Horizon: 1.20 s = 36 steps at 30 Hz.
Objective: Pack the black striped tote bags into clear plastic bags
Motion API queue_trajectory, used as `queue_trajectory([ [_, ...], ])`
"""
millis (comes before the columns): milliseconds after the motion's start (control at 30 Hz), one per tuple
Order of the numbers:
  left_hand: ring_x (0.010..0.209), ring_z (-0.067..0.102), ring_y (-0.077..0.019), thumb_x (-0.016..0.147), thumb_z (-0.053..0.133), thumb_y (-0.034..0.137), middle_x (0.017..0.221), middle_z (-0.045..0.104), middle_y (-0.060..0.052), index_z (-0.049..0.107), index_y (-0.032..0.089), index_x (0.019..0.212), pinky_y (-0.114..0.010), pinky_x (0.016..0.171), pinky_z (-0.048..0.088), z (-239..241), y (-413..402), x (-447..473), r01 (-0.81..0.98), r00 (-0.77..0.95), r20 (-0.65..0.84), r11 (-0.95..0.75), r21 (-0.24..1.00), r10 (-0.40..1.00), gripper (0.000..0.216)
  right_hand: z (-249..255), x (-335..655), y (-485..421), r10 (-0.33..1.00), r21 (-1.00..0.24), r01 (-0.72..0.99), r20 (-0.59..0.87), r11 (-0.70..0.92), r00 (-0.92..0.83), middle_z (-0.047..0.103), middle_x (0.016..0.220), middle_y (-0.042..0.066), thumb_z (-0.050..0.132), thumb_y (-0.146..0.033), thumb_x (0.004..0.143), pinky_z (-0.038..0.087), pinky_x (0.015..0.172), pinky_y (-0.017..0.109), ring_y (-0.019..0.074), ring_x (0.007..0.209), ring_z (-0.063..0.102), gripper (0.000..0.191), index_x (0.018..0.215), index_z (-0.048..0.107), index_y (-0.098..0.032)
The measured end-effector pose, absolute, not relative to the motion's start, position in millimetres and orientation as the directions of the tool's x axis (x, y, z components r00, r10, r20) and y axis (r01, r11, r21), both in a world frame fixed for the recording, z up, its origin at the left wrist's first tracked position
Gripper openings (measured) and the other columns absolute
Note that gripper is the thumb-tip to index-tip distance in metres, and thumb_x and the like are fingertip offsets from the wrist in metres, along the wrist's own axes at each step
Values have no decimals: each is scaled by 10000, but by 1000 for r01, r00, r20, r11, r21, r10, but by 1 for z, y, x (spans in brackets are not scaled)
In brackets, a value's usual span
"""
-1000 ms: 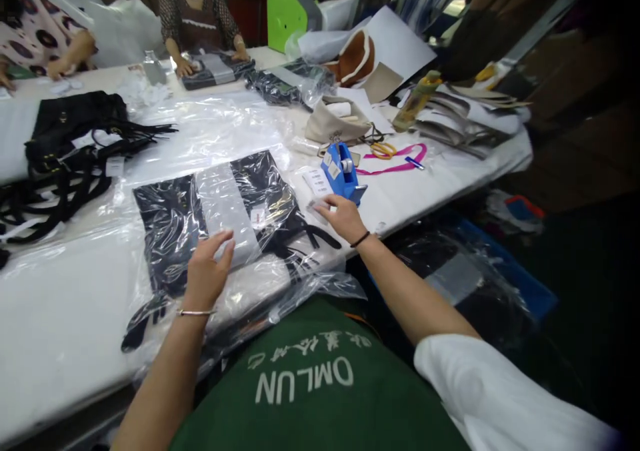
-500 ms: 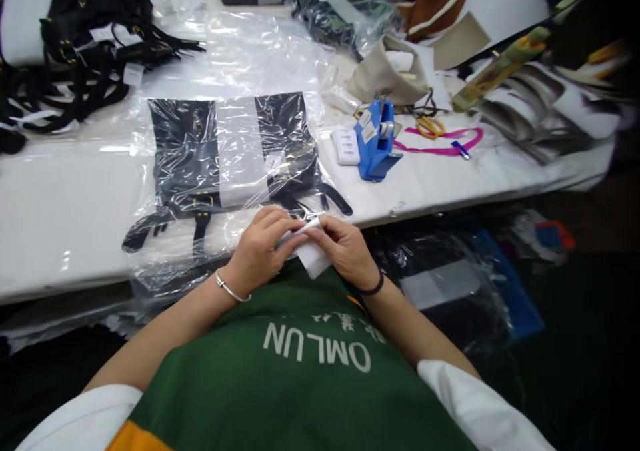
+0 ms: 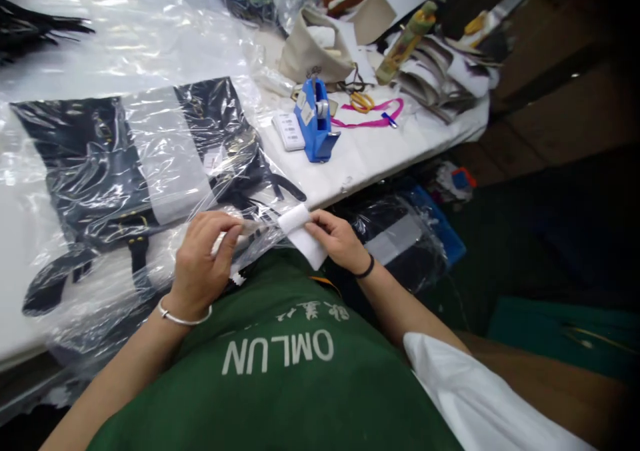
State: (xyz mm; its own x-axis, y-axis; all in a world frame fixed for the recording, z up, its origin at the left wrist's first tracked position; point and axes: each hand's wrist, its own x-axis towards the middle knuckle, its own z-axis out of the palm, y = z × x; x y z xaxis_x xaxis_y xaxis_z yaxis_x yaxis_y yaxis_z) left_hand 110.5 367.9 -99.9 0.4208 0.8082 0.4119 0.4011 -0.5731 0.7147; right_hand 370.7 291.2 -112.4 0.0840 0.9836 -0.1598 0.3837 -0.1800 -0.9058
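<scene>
In the head view a black bag [image 3: 95,191] with buckles and straps lies flat inside a clear plastic bag [image 3: 170,264], a pale strip across its middle. My left hand [image 3: 205,258] pinches clear plastic between thumb and fingers at the near edge of that bag; whether it is the bag's edge or a separate strip I cannot tell. To its right, my right hand [image 3: 340,239] grips a small stack of white labels [image 3: 304,234] between thumb and fingers. The stack is partly bent over, just off the table edge and above my green apron.
A blue tape dispenser [image 3: 319,128] stands beside barcode labels [image 3: 289,130]. Yellow-handled scissors [image 3: 361,102] and a pink ribbon [image 3: 397,112] lie right of it. Behind are a beige fabric piece [image 3: 313,51] and leather scraps [image 3: 435,81]. Another wrapped black item [image 3: 395,228] sits below the table edge.
My hands were together at the white labels; now the left has moved away leftward with clear plastic in its fingers. The right keeps the labels. The view has swung to the right.
</scene>
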Motion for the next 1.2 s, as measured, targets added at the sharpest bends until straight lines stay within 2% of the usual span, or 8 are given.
queue_trajectory([
  [167,898,634,-182,946,568,320,954,679,-21,656,236,985,-319,855,497,-105,371,108,445,347,242,-386,808,906,127,-154,455,249,857,-731,519,-174,-442,485,639,770,12,520,-418,913,407,640,244,156,713,558,284,927,643,-163],
  [400,915,625,-188,879,658,346,944,692,-27,705,226,934,-319,915,466,-105,367,116,343,386,64,-207,916,920,140,-199,488,215,742,-279,705,-427,-652,517,732,866,96,495,-288,930,470,757,281,213,839,657,242,860,695,-169],
  [467,871,623,-180,847,691,367,897,691,-25,716,206,901,-308,878,482,-101,368,118,243,362,-99,9,970,927,172,-193,478,226,784,-352,709,-391,-611,482,746,961,103,516,-294,933,489,847,313,227,917,678,231,939,717,-180],
  [533,812,623,-168,808,721,374,852,687,-33,714,171,863,-291,802,508,-97,369,120,50,387,-312,318,947,868,210,-177,459,248,868,-582,651,-237,-486,436,738,1062,91,520,-343,951,498,922,348,224,996,680,269,1087,700,-197],
  [667,762,638,-161,740,749,288,740,642,-41,684,123,784,-243,672,530,-95,371,124,-253,550,-547,750,612,632,183,-126,395,309,971,-950,298,-24,-96,239,726,1073,69,619,-470,910,540,914,354,203,1003,681,368,1168,669,-212],
  [900,751,640,-170,781,705,246,659,559,-30,691,91,784,-233,642,532,-103,363,114,-359,735,-442,848,390,515,155,-87,313,364,937,-1000,10,3,7,-349,696,1067,65,718,-440,847,530,904,334,191,1024,644,280,970,708,-188],
  [1067,738,654,-177,831,680,303,628,582,-37,702,103,783,-225,619,528,-111,368,106,-378,748,-442,865,329,495,206,-97,305,372,980,-990,-2,-137,-139,-147,675,839,18,752,-459,805,524,777,289,141,785,619,293,860,699,-175],
  [1200,722,663,-179,871,635,336,654,643,-73,728,85,830,-232,620,527,-113,373,100,-318,712,-468,834,450,524,271,-101,300,381,962,-957,-96,-275,-274,-7,649,785,0,799,-503,725,525,693,264,118,705,577,350,800,698,-176],
])
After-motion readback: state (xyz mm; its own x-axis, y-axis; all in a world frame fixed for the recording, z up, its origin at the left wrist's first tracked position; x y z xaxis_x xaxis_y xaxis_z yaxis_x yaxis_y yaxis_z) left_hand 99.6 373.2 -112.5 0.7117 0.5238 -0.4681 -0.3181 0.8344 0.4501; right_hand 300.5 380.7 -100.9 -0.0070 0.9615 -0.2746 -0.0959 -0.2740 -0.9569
